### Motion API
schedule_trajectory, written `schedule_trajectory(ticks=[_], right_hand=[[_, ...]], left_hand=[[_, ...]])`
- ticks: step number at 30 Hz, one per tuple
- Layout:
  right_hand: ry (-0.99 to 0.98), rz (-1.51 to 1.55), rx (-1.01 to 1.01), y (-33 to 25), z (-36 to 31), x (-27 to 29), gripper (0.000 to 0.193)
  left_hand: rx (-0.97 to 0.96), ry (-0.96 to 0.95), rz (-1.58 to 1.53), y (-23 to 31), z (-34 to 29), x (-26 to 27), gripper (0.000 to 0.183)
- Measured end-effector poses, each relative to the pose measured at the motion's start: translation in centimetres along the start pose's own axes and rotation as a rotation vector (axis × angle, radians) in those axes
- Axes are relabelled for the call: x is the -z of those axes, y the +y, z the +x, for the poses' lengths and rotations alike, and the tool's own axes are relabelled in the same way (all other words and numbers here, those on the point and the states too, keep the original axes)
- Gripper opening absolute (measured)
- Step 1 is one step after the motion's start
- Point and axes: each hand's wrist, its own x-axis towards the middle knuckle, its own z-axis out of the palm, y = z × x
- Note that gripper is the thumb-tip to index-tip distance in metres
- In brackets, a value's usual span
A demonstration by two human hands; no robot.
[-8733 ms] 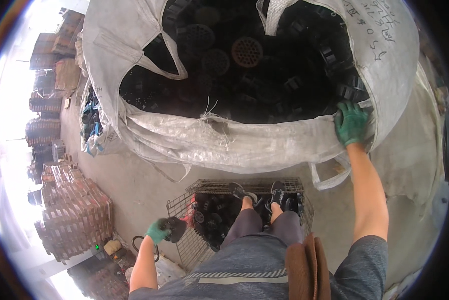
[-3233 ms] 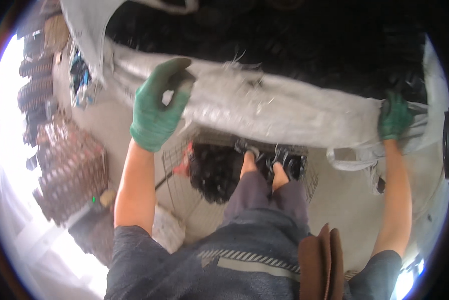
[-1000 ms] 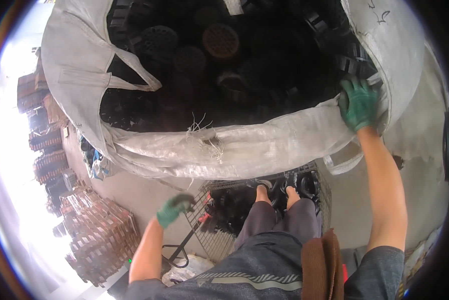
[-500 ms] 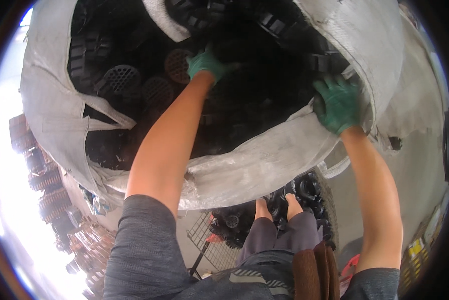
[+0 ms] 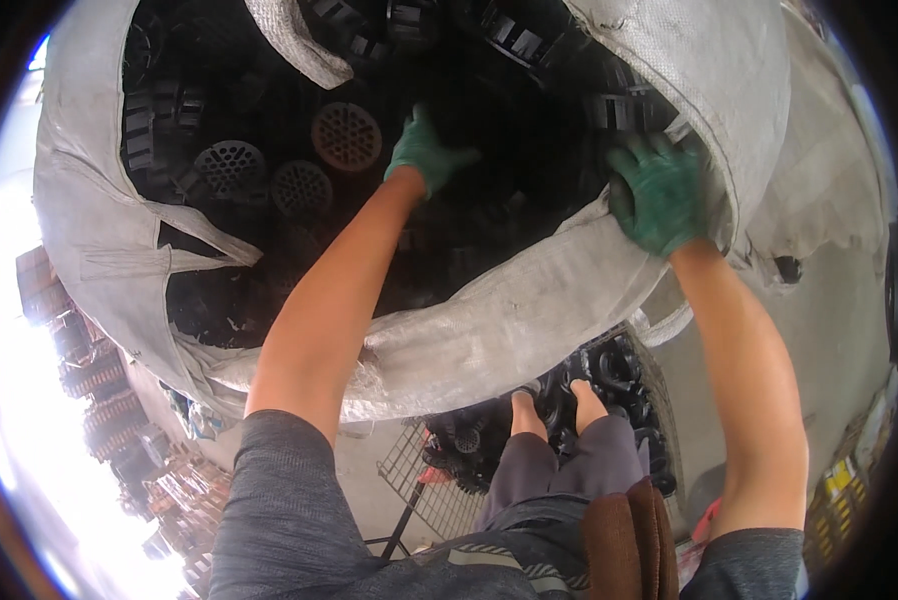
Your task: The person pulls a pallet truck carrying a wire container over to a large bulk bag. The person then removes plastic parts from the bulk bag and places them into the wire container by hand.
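A large white woven bag (image 5: 529,305) stands with its mouth spread wide, full of black plastic parts. Reaching into it, my left hand (image 5: 421,160) in a green glove has its thumb apart from the fingers, with nothing visible in it. Beside that hand lies a brownish round perforated disc (image 5: 346,136), and farther left are a grey perforated disc (image 5: 230,167) and a darker one (image 5: 301,188). My right hand (image 5: 664,190), also gloved in green, rests on the bag's right rim with fingers stretched out. The dark middle of the bag hides detail.
Below the bag, a wire rack (image 5: 439,490) stands by a heap of black parts (image 5: 619,375) at my feet. Stacked brown goods (image 5: 109,410) line the left side. A white strap (image 5: 304,45) hangs over the bag's far side, and a torn loop (image 5: 204,235) crosses its left edge.
The view has shifted slightly. My left hand has come away from the brownish disc, which now shows whole. My right hand stays at the rim.
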Motion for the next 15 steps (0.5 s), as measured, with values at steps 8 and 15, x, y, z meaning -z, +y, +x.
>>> schedule_trajectory(ticks=[8, 15], right_hand=[[0.055, -0.001, 0.016, -0.6, 0.5, -0.3, 0.028], [0.085, -0.148, 0.054, 1.1, -0.9, -2.8, 0.034]], left_hand=[[0.137, -0.117, 0.07, 2.0, -3.8, 1.4, 0.116], [-0.165, 0.369, -0.256, 2.2, -24.7, 10.7, 0.097]])
